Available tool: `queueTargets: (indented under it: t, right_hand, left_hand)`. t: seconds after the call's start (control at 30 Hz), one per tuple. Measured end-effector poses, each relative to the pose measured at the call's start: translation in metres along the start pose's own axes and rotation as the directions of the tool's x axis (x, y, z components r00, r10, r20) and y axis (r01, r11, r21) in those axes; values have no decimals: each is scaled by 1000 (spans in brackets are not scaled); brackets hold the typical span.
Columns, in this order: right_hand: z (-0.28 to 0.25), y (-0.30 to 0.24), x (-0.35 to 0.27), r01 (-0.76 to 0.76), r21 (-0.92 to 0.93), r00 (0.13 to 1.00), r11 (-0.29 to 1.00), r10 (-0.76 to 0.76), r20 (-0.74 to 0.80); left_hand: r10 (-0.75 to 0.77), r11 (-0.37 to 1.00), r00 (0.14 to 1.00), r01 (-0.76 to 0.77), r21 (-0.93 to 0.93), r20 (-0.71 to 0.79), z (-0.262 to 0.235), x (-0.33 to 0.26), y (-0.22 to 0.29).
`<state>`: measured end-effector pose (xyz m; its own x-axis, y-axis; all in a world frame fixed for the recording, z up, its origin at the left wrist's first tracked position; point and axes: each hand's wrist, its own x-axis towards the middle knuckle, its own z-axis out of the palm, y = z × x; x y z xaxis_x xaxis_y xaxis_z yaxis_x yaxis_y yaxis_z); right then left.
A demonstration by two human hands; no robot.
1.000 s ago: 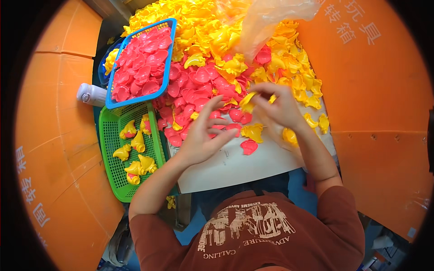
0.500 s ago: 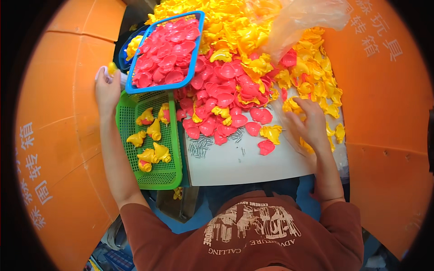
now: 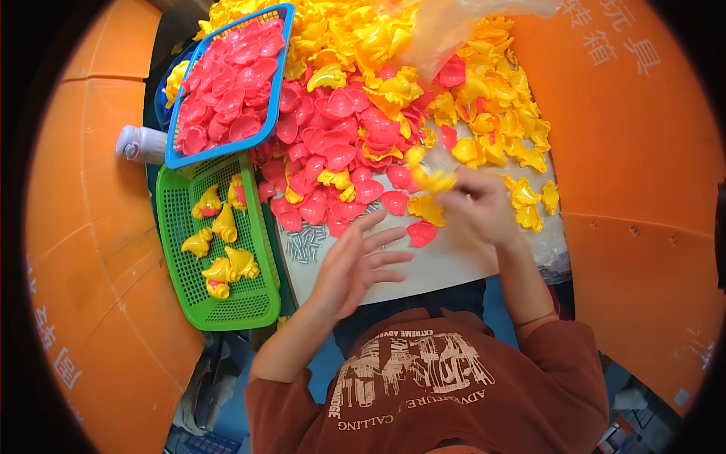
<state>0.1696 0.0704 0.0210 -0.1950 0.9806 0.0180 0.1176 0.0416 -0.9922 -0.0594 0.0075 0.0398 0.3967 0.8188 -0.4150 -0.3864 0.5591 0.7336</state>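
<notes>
My left hand [image 3: 355, 265] hangs over the near part of the white tabletop, its fingers stretched out and spread, nothing in it. My right hand [image 3: 484, 208] pinches a yellow plastic shell piece [image 3: 432, 178], somewhat blurred by motion. Just below that piece lies another yellow shell piece [image 3: 427, 210], with a loose red rounded shell [image 3: 421, 234] beside it. Small metal pins or screws [image 3: 305, 244] are scattered left of my left hand. A heap of red shells [image 3: 340, 155] spreads across the middle of the table.
A green basket [image 3: 266, 303] at the left holds several joined yellow-and-red pieces. Behind it, a blue-rimmed basket [image 3: 274, 113] is full of red shells, with a white cylinder [image 3: 141, 144] beside it. Yellow shells [image 3: 355, 38] pile up at the back, under clear plastic film [image 3: 446, 30]. Orange panels [image 3: 635, 174] flank both sides.
My left hand has come from beside the white cylinder at far left to over the tabletop. My right hand has moved left and lifted a yellow shell piece. The view has shifted.
</notes>
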Motion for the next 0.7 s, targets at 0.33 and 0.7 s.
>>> queueTargets:
  t: [0.33, 0.7]
  right_hand:
    - [-5, 15, -9, 155, -714, 988, 682, -115, 105]
    - [13, 35, 11, 136, -736, 990, 663, -108, 86]
  left_hand:
    - [44, 891, 947, -181, -417, -317, -11, 27, -48]
    - [214, 963, 901, -259, -72, -377, -18, 36, -45]
